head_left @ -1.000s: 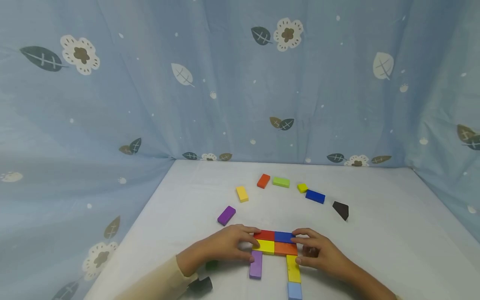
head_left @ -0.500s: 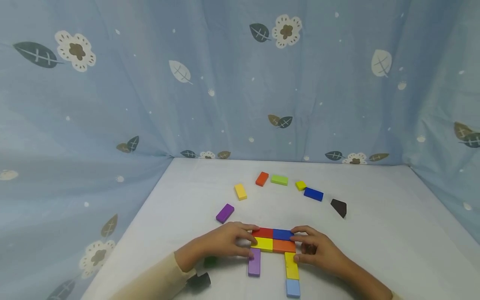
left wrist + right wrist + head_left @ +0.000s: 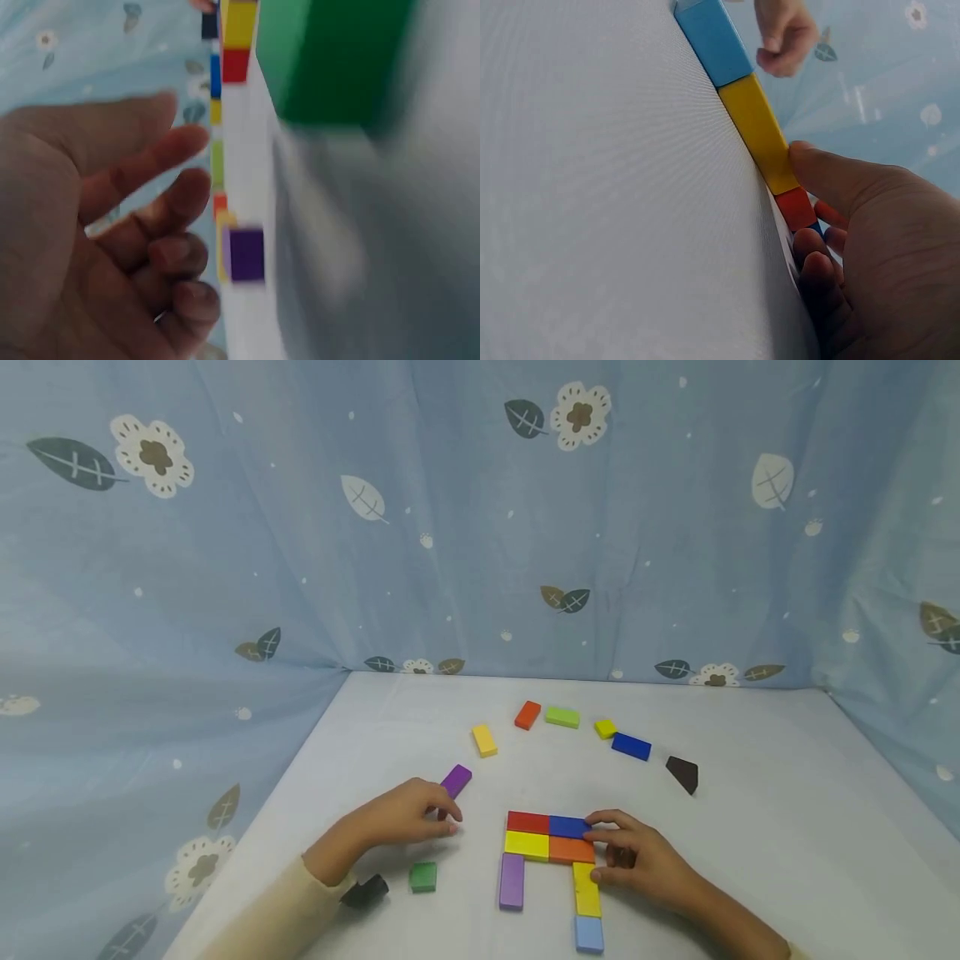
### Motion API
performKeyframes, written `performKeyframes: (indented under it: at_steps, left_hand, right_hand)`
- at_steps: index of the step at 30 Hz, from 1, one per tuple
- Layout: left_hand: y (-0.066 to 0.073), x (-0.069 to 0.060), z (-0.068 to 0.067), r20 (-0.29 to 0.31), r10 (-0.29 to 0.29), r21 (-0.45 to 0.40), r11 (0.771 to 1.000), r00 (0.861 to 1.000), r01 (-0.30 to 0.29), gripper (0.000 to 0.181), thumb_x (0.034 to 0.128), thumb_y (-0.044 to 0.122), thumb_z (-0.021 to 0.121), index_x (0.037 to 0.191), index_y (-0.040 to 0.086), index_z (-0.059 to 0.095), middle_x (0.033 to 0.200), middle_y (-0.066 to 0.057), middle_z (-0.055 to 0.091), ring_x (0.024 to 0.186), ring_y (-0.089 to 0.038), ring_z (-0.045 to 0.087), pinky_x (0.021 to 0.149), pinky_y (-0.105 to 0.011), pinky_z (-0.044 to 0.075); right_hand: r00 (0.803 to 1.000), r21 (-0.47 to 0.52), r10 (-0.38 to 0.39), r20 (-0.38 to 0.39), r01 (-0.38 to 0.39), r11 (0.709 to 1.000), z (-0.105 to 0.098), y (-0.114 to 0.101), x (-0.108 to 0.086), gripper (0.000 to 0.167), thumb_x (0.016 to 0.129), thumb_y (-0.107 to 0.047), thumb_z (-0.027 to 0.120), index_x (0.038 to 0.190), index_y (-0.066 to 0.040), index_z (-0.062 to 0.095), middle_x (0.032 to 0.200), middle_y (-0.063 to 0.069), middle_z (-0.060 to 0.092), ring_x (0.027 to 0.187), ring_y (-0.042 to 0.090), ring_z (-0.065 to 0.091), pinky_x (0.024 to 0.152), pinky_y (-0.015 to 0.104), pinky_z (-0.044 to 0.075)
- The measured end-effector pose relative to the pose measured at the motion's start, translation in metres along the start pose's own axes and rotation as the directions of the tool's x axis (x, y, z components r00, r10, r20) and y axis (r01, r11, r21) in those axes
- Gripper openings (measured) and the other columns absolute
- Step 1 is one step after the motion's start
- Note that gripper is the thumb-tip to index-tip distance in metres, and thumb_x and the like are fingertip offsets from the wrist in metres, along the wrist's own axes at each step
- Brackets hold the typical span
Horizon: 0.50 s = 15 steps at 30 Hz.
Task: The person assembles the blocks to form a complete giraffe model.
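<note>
In the head view, several flat blocks lie edge to edge: a red block point(image 3: 528, 822) and a blue block point(image 3: 568, 827) above a yellow block point(image 3: 527, 846) and an orange block point(image 3: 572, 850). Below them stretch a light purple block point(image 3: 512, 882), a long yellow block point(image 3: 587, 890) and a light blue block point(image 3: 588, 935). My right hand point(image 3: 641, 860) rests along their right side, thumb against the long yellow block and fingertips at the blue one. My left hand point(image 3: 401, 814) hovers to the left with loosely bent fingers, holding nothing, partly covering a dark purple block point(image 3: 457, 779).
A green block point(image 3: 423, 877) lies near my left wrist. Farther back, an arc holds a pale yellow block point(image 3: 484, 741), a red-orange block point(image 3: 528, 715), a lime block point(image 3: 562, 717), a small yellow block point(image 3: 605, 728), a dark blue block point(image 3: 632, 746) and a black angular block point(image 3: 683, 774).
My left hand has lifted away from the red, yellow and light purple blocks and moved left, uncovering the green block. My right hand stays by the blocks' right side.
</note>
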<state>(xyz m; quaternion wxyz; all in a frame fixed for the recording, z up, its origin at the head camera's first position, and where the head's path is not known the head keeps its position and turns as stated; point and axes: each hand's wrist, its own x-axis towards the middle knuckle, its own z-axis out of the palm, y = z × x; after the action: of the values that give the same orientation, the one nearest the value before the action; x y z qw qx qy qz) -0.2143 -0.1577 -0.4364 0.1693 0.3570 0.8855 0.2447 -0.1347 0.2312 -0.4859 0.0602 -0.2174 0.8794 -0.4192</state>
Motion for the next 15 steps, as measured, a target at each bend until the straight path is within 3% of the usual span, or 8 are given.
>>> performKeyframes:
  at_steps: [8,12,15]
  left_hand:
    - [-0.02,-0.025,-0.005,0.168,0.026,-0.148,0.989,0.985,-0.001,0.023,0.082,0.031,0.079,0.105,0.029,0.075,0.081,0.014,0.062,0.075,-0.004,0.054,0.07,-0.026,0.048]
    - [-0.022,-0.031,-0.007,0.231,0.007,-0.208,0.977,0.973,0.043,0.03,0.0771,0.024,0.083,0.106,0.028,0.076,0.081,0.009,0.064,0.075,-0.005,0.055,0.069,-0.025,0.049]
    - [-0.021,-0.033,-0.007,0.263,0.037,-0.236,0.971,0.964,0.028,0.035,0.0741,0.018,0.084,0.107,0.026,0.076,0.08,0.008,0.064,0.074,-0.004,0.054,0.067,-0.024,0.049]
  right_hand:
    - [1.0,-0.008,0.014,0.0,-0.014,1.0,0.0,0.002,-0.001,0.043,0.08,-0.039,0.079,0.119,-0.022,0.07,0.13,-0.005,0.052,0.076,0.009,0.055,0.062,0.023,0.049]
    - [1.0,-0.004,0.004,0.001,-0.004,1.0,-0.001,0.002,0.0,0.043,0.08,-0.038,0.079,0.119,-0.022,0.07,0.13,-0.004,0.052,0.076,0.009,0.055,0.062,0.024,0.049]
    - [1.0,-0.002,0.008,0.009,-0.008,1.0,0.0,0.003,0.001,0.043,0.081,-0.038,0.079,0.119,-0.022,0.07,0.13,-0.004,0.052,0.076,0.009,0.055,0.062,0.024,0.049]
